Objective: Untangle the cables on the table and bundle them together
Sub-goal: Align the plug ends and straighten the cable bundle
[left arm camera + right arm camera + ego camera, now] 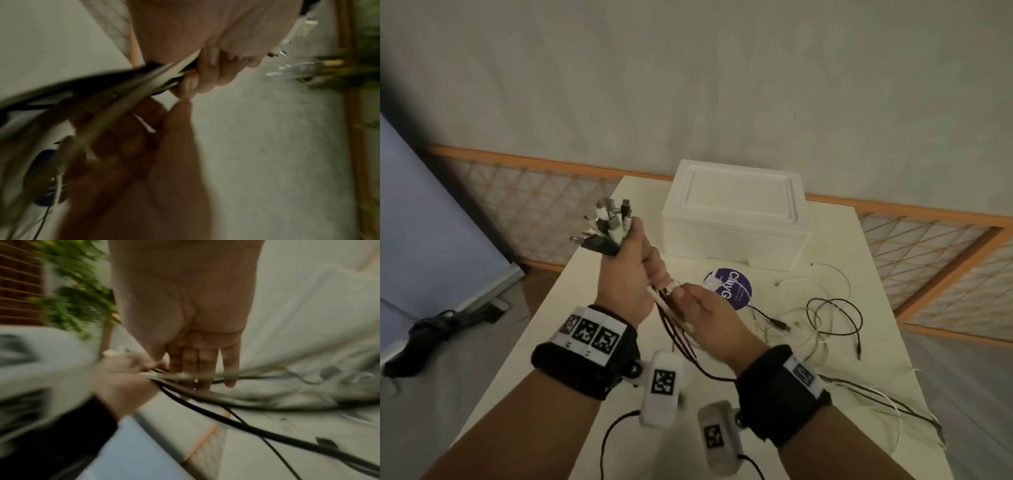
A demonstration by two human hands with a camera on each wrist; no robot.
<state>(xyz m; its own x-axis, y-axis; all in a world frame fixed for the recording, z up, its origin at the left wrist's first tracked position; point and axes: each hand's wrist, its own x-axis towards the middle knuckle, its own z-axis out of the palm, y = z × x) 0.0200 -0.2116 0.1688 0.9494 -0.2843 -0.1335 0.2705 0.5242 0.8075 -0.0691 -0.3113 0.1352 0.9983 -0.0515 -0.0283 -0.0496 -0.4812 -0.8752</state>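
Observation:
My left hand [643, 270] is raised above the table and grips a bundle of black, white and dark red cables [671, 325]; its curled fingers [205, 73] wrap the strands. The plug ends [607, 226] fan out above that fist. My right hand [698, 305] sits just below the left one, and its straight fingers [201, 366] lie against the strands [236, 379] that hang from the fist. More black and white cables [832, 318] lie loosely looped on the cream table [887, 284] to the right.
A white foam box [736, 219] stands at the table's far end, with a round purple sticker [739, 294] in front of it. Cable tails [893, 401] trail over the table's right edge. A dark object [441, 329] lies on the floor to the left.

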